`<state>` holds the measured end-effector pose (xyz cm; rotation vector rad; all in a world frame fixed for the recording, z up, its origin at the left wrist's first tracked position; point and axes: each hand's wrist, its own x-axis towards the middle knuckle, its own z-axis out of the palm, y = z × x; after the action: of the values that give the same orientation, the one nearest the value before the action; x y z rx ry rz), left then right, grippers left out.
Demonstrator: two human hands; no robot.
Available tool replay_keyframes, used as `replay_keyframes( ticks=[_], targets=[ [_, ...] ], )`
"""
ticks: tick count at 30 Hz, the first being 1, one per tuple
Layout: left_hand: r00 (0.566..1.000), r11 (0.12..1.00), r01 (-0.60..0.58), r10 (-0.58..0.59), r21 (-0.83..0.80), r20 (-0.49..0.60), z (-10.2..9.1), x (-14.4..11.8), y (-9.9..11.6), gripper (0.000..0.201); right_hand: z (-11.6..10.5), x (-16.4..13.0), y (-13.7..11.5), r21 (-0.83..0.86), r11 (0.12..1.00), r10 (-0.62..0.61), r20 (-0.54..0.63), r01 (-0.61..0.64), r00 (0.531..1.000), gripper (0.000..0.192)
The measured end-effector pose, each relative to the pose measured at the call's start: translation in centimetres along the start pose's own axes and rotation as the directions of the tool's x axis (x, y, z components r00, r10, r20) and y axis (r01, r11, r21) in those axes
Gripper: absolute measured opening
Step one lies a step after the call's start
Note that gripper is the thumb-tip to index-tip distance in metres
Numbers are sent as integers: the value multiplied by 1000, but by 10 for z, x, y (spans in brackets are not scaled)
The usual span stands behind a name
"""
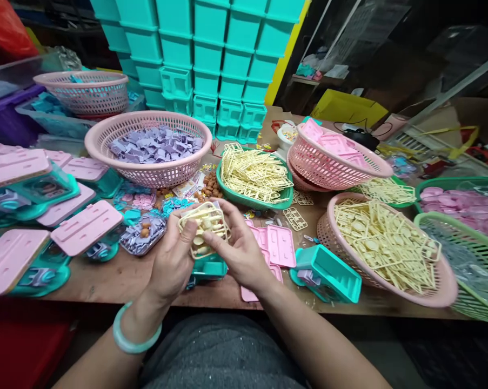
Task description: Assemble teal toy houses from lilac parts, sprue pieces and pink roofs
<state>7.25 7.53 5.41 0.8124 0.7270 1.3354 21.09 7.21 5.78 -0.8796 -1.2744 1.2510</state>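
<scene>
Above cluttered table [126,278], left hand [173,259] and right hand [238,251] grip cream lattice-like plastic frame [204,227].

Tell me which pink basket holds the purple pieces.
The wide pink basket at left-centre, behind the left hand; the other pink baskets hold cream frames or pink parts.

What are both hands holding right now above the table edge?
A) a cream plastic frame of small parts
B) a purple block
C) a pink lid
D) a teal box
A: the left hand and right hand both grip a cream plastic frame of small parts between their fingers, held over a teal box; the pink lids lie untouched on the table beside them.
</scene>
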Motion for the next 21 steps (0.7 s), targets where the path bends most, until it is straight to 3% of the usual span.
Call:
replay_keyframes(
  ticks=[3,4,6,8,10,13,15,18,20,21],
  targets=[
    [986,960,-115,79,253,148,-36,-5,5,58,-13,-3,4,-300,949,-78,64,94,995,42],
    [975,900,-143,56,412,216,-49,-7,6,78,-18,-4,7,-405,902,-108,118,147,987,39],
    [940,742,-139,-110,656,323,-72,-11,2,107,-25,-7,15,-543,788,-163,272,291,948,38],
    [910,637,-137,-221,759,350,-85,-14,-5,113,-24,-11,25,-598,674,-187,429,433,884,36],
    [909,607,-141,-234,782,346,-89,-15,-12,109,-19,-15,33,-661,545,-148,530,516,835,31],
    [921,606,-149,-203,781,334,-89,-12,-19,106,-11,-16,37,-749,396,-50,560,531,827,28],
    [921,603,-159,-195,782,337,-90,-11,-21,103,-11,-16,33,-751,406,-55,548,521,834,39],
    [922,597,-174,-179,783,342,-96,-11,-24,95,-17,-18,25,-671,536,-121,539,512,833,62],
    [925,598,-179,-167,781,341,-99,-11,-27,89,-19,-23,26,-642,565,-175,519,517,836,63],
    [926,596,-181,-164,782,340,-100,-12,-28,87,-19,-27,30,-657,539,-206,504,527,839,58]
  ],
)
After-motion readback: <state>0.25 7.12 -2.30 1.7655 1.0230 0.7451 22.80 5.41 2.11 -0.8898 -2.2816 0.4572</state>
